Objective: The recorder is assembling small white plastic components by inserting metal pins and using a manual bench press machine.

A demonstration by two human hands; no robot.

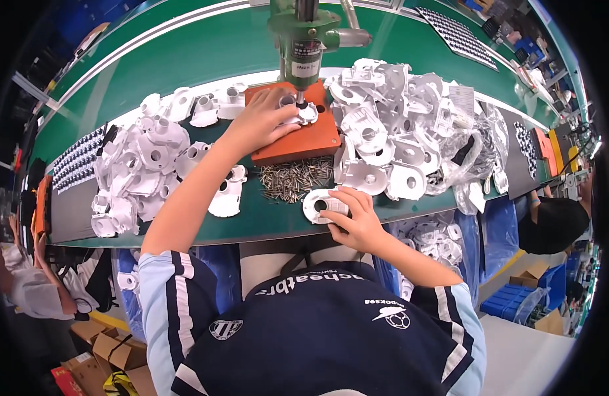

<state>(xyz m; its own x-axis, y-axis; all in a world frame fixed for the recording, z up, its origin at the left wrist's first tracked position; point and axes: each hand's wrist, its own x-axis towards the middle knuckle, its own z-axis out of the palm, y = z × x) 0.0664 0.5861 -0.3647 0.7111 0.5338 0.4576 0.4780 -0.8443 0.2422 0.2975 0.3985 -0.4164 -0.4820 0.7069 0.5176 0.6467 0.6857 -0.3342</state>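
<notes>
Far left of the left hand: heap of white housings [139,168] on the green tabletop [261,219], with a few loose ones close by the left forearm. Perhaps set there to leave the middle free.

Left hand [257,122]: curled round a white piece [308,114] on the orange block [298,144], thumb on the near side, likely to steady it. Press [304,63] stands just beyond the fingertips, its rod down at the piece; little room there, so the fingers sit to the left of the rod.

Between the hands: metal pins [294,180] in a loose pile against the block's near side, probably for easy reach.

Right hand [356,220]: thumb and fingers close on a round-ended cover [313,206], low over the tabletop, right of the pins. Front edge runs just below this hand.

Right of and beyond it: bigger heap of white parts [390,148], crowding that side, then clear plastic bags [474,150]. Freest room: bare strip left of the pins.
</notes>
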